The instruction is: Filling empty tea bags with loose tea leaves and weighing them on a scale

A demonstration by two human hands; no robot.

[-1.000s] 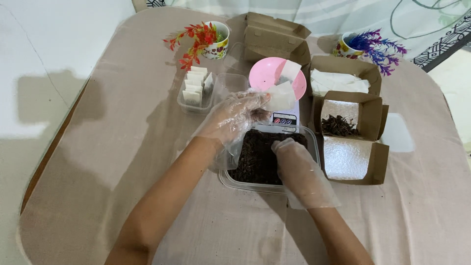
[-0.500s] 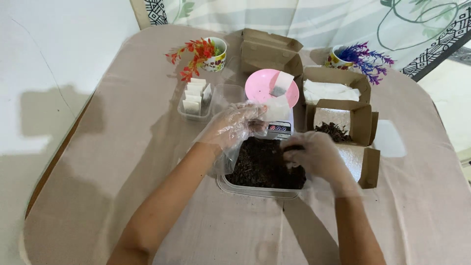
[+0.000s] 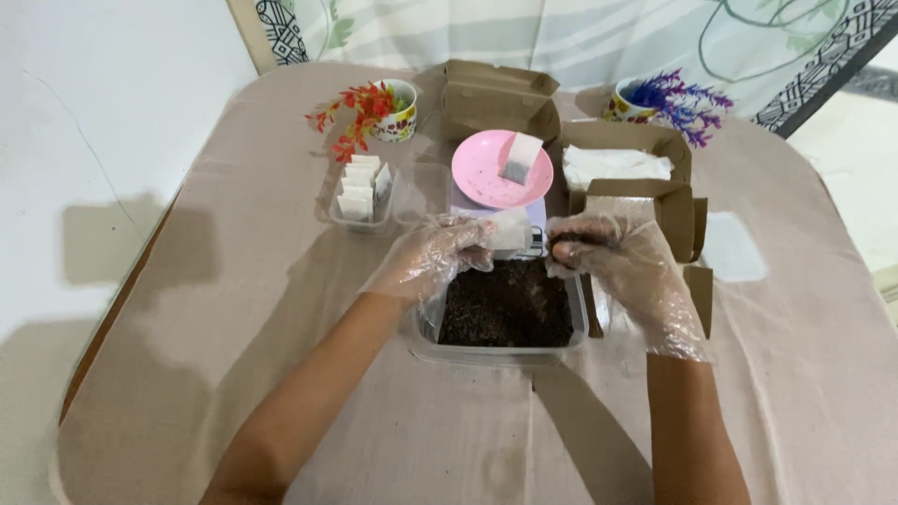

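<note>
Already several filled sachets [image 3: 360,187] wait far left; left hand [image 3: 432,259] holds an empty sachet [image 3: 511,228], right hand [image 3: 613,257] pinches dark leaves [image 3: 564,251].

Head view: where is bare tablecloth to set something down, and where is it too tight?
Free: the cloth left of the clear tub of dark material, below the small tray of sachets; the near edge in front of the tub, between the forearms; the far right, past the brown boxes. Crowded: the middle back, around the pink plate, both mugs and both hands.
</note>
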